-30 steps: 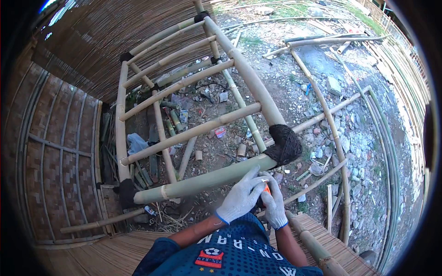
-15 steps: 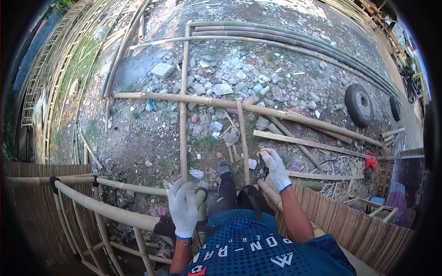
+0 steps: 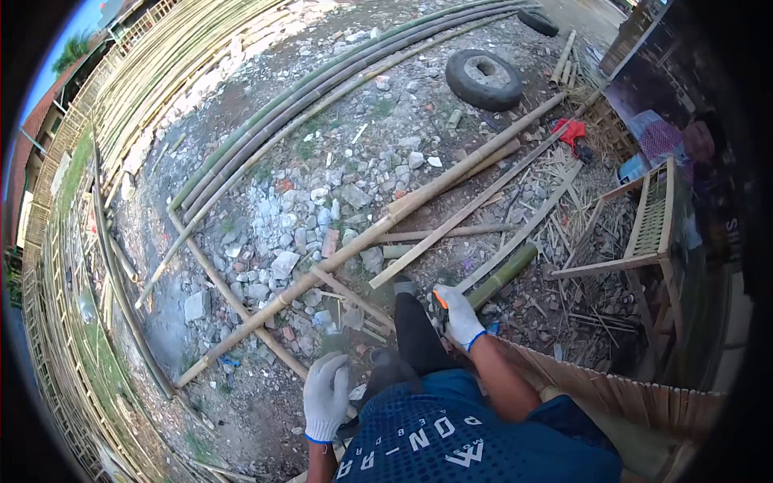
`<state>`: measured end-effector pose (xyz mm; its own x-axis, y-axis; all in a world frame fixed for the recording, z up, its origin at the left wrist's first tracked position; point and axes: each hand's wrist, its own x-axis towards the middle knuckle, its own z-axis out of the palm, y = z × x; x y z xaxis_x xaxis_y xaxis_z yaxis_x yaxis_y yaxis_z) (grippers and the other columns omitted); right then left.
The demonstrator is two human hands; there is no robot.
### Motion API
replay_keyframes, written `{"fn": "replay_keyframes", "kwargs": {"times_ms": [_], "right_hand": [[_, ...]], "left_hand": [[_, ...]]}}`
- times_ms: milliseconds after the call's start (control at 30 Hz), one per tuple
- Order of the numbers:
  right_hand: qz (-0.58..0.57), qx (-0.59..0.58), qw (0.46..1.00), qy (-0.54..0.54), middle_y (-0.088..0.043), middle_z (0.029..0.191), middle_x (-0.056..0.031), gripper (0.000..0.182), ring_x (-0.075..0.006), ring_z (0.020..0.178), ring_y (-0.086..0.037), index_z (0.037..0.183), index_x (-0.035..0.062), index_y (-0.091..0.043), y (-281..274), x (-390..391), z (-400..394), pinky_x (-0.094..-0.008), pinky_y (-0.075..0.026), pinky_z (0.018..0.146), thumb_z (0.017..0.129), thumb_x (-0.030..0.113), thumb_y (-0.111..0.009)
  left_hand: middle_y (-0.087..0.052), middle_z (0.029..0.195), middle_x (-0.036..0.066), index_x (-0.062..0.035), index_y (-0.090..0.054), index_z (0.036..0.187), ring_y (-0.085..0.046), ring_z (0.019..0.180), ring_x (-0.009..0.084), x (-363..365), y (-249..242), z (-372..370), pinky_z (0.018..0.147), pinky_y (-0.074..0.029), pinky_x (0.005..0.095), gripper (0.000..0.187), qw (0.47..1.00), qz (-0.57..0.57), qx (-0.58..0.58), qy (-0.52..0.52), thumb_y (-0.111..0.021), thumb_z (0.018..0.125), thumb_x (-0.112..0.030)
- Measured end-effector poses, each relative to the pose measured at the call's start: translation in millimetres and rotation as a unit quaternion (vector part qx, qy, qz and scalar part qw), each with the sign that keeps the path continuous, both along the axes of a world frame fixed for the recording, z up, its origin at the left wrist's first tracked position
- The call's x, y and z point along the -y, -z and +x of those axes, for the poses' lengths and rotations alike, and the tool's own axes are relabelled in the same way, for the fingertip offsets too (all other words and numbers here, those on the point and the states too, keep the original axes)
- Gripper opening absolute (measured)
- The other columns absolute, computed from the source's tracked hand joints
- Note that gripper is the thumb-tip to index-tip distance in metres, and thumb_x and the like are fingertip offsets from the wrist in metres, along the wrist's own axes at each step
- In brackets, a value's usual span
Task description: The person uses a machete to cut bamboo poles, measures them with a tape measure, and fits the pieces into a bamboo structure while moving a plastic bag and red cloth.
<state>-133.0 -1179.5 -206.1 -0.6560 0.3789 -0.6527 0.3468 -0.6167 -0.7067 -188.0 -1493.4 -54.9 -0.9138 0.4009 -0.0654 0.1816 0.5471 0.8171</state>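
Note:
My right hand point(image 3: 460, 319), in a white knit glove with a blue cuff, is closed around a small orange-and-black tool point(image 3: 440, 299) whose exact kind is hidden by the fingers. Just beyond it lies a thick green bamboo piece point(image 3: 506, 276). My left hand point(image 3: 324, 400), gloved alike, hangs loosely bent with no object visible in it. It is near the lower end of a bamboo crosspiece point(image 3: 278, 348). That crosspiece meets a long bamboo pole point(image 3: 366, 244) on the ground ahead. A shorter bamboo piece point(image 3: 354, 298) also lies against the long pole.
Broken stones point(image 3: 286, 262) cover the ground. Long dark bamboo poles point(image 3: 266, 129) curve across the back, near a tyre point(image 3: 485, 79). On the right stand a wooden frame point(image 3: 667, 213) and a red cloth point(image 3: 570, 133). A slatted bamboo panel point(image 3: 596, 378) lies beside my right arm.
My view has swung to the right, bringing the wooden frame into sight and taking the bamboo railing at left out of it. The orange-and-black tool is still in my right hand.

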Motion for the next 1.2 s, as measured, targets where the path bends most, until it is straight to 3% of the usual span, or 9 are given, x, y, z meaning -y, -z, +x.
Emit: {"fn": "replay_keyframes", "kwargs": {"times_ms": [200,467,600,733,767,867,1000,1067,1200], "right_hand": [[0.026,0.032,0.999,-0.013,-0.06,0.08,0.0012,0.034,-0.0087,0.072,-0.058,0.098,0.0061,-0.067,4,-10,-42,-0.0275,-0.052,0.06,0.102,0.039,-0.058],[0.311,0.067,0.919,0.235,-0.06,0.092,-0.0005,0.035,-0.0102,0.078,-0.059,0.126,0.0064,-0.065,-21,-148,-81,-0.0271,-0.052,0.058,0.102,0.032,-0.059],[0.095,0.097,0.929,0.344,-0.06,0.098,-0.0023,0.041,-0.0108,0.078,-0.059,0.121,0.0044,-0.065,-47,-176,-78,-0.0281,-0.053,0.057,0.102,0.04,-0.061],[0.085,0.109,0.933,0.331,-0.06,0.095,-0.0036,0.044,-0.0118,0.075,-0.058,0.105,0.0052,-0.064,-17,-182,-88,-0.0297,-0.055,0.056,0.102,0.049,-0.057],[0.033,0.092,0.913,0.397,-0.063,0.102,-0.0002,0.047,-0.011,0.086,-0.059,0.123,0.0076,-0.066,-28,-176,-106,-0.0302,-0.057,0.066,0.102,0.049,-0.058],[0.005,0.069,0.942,0.329,-0.063,0.103,-0.0011,0.041,-0.0112,0.09,-0.059,0.1,0.0103,-0.063,-25,-180,-150,-0.031,-0.057,0.069,0.101,0.051,-0.061],[-0.03,-0.008,0.919,0.394,-0.053,0.065,0.0007,0.038,-0.01,0.053,-0.051,0.099,0.0086,-0.062,-46,-190,-266,-0.0291,-0.047,0.051,0.099,0.047,-0.065],[0.078,0.002,0.939,0.334,-0.057,0.073,0.0004,0.042,-0.0094,0.06,-0.055,0.11,0.0068,-0.062,-12,-213,-334,-0.0278,-0.048,0.054,0.098,0.046,-0.067],[0.107,0.051,0.963,0.24,-0.062,0.113,-0.0096,0.056,-0.0127,0.078,-0.062,0.137,0.0071,-0.05,-53,-243,-459,-0.0273,-0.054,0.062,0.096,0.039,-0.073]], "left_hand": [[-0.072,0.116,0.019,-0.0002,-0.072,0.115,-0.067,0.113,0.0368,-110,12,-115,0.1,-0.051,0.0434,0.023,0.99,0.025,-0.007,0.138,-0.062,0.095,-0.006],[-0.072,0.12,0.019,0.0002,-0.072,0.117,-0.068,0.112,0.0352,-287,-20,-252,0.1,-0.051,0.0415,0.025,0.913,0.039,-0.01,0.405,-0.06,0.095,-0.004],[-0.071,0.116,0.02,0.0028,-0.07,0.117,-0.067,0.111,0.0355,-327,-24,-311,0.101,-0.05,0.0412,0.026,0.925,0.03,-0.008,0.38,-0.057,0.098,-0.007],[-0.071,0.12,0.019,0.0056,-0.069,0.118,-0.066,0.115,0.0306,-345,8,-371,0.103,-0.05,0.0401,0.027,0.932,0.031,0.012,0.36,-0.054,0.101,-0.009],[-0.07,0.119,0.019,0.0055,-0.069,0.118,-0.066,0.114,0.0309,-350,19,-387,0.103,-0.05,0.0403,0.027,0.928,0.04,0.037,0.368,-0.054,0.101,-0.01],[-0.07,0.119,0.02,0.0057,-0.069,0.119,-0.066,0.114,0.0313,-370,34,-435,0.103,-0.049,0.0408,0.028,0.912,0.029,0.075,0.403,-0.055,0.102,-0.012],[-0.072,0.118,0.017,0.0078,-0.069,0.12,-0.066,0.112,0.0256,-430,33,-497,0.102,-0.049,0.0373,0.033,0.875,0.018,0.074,0.477,-0.049,0.106,-0.014],[-0.072,0.116,0.019,0.0086,-0.07,0.119,-0.066,0.112,0.0267,-462,23,-543,0.101,-0.049,0.0385,0.031,0.831,-0.005,0.013,0.557,-0.051,0.105,-0.013],[-0.069,0.123,0.02,0.0101,-0.066,0.125,-0.064,0.116,0.0283,-500,25,-671,0.104,-0.048,0.0397,0.034,0.825,0.018,0.076,0.56,-0.05,0.106,-0.014]]}}
